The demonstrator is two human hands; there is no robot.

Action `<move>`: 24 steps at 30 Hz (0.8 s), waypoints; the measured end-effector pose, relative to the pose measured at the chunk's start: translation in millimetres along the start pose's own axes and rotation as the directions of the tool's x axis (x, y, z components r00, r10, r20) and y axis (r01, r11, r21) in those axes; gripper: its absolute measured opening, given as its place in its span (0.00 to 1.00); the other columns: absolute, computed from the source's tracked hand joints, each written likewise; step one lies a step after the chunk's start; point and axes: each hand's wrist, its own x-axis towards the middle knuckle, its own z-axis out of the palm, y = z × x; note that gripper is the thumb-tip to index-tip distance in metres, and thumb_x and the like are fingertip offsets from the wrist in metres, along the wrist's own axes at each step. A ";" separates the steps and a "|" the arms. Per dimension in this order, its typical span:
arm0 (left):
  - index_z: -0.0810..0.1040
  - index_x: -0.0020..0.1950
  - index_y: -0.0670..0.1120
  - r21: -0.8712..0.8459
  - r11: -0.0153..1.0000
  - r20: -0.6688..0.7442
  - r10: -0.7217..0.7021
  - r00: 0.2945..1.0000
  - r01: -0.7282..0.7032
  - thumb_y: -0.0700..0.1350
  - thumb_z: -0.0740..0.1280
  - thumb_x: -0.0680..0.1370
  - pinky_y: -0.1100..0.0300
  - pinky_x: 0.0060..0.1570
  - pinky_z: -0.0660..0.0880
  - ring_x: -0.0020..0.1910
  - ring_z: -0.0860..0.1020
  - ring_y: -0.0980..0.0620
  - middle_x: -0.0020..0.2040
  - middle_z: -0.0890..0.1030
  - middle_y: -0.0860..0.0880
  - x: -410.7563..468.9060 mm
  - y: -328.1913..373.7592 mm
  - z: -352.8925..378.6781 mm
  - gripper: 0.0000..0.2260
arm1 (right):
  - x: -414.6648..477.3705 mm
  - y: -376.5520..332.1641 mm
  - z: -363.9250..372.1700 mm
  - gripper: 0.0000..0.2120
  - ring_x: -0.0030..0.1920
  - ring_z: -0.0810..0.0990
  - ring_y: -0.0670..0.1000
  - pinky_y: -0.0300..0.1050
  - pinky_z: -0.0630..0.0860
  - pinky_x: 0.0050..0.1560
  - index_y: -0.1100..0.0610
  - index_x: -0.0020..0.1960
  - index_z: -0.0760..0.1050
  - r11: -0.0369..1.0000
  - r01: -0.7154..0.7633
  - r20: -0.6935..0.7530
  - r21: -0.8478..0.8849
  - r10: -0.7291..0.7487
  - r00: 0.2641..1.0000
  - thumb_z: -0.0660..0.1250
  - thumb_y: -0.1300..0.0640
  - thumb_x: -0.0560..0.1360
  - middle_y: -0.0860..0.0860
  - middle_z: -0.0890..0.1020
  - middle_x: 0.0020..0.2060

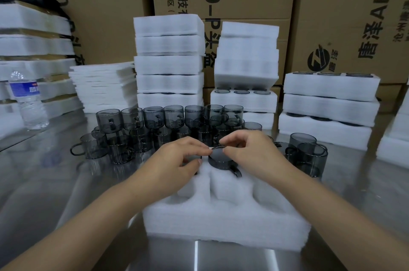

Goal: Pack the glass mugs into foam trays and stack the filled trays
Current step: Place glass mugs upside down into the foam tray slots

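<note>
Seating a grey glass mug into a far-row pocket of the foam tray was the step in hand. The mug sat partly sunk in the pocket, with its top edge above the foam and its handle pointing right. The left hand and right hand each pinched that top edge from their own side, fingers curled. A dark patch showed under the left palm; I could not tell whether it was a second mug. The near pockets looked unfilled, so by my read the tray was only just begun.

The next move probably called for pressing the mug straight down until flush, with the handle lined up to its slot, then reaching for another from the loose mugs just beyond the tray.

Room was tight at the far side. The loose mugs stood double-stacked close behind the hands, and a careless reach could knock one over. More mugs stood to the right of the tray. The steel table had open surface to the left and front, and the tray's near edge sat back from the table edge. The filled trays were stacked at right rear, the likely place for this tray. A water bottle stood far left, well apart.
</note>
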 end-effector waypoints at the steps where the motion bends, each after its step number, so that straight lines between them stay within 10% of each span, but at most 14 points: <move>1: 0.81 0.58 0.52 0.006 1.000 0.002 -0.003 1.000 0.003 0.35 0.63 0.78 0.74 0.43 0.70 0.44 0.76 0.63 0.53 0.76 0.65 0.1 0.3 0.1 0.15 | -0.8 -0.4 1.0 0.06 0.33 0.74 0.37 0.25 0.67 0.32 0.46 0.46 0.79 0.998 0.026 -0.001 -0.053 -0.026 1.000 0.69 0.56 0.72 0.40 0.77 0.36; 12: 0.83 0.57 0.50 0.109 0.994 0.054 -0.020 0.998 0.014 0.38 0.63 0.79 0.66 0.48 0.71 0.48 0.76 0.59 0.57 0.74 0.62 1.7 -2.6 1.6 0.13 | -6.1 -6.3 0.7 0.10 0.54 0.70 0.48 0.44 0.68 0.56 0.48 0.56 0.77 0.880 0.210 0.150 -0.426 -0.160 0.976 0.63 0.53 0.77 0.44 0.72 0.46; 24: 0.74 0.50 0.62 0.435 0.900 0.163 -0.062 0.985 -0.015 0.56 0.58 0.77 0.63 0.38 0.66 0.39 0.71 0.62 0.50 0.68 0.60 1.9 -2.0 -14.1 0.06 | 4.9 -11.0 11.8 0.06 0.44 0.75 0.39 0.29 0.69 0.42 0.46 0.47 0.80 0.942 0.206 0.121 -0.266 -0.179 0.976 0.66 0.54 0.75 0.40 0.77 0.42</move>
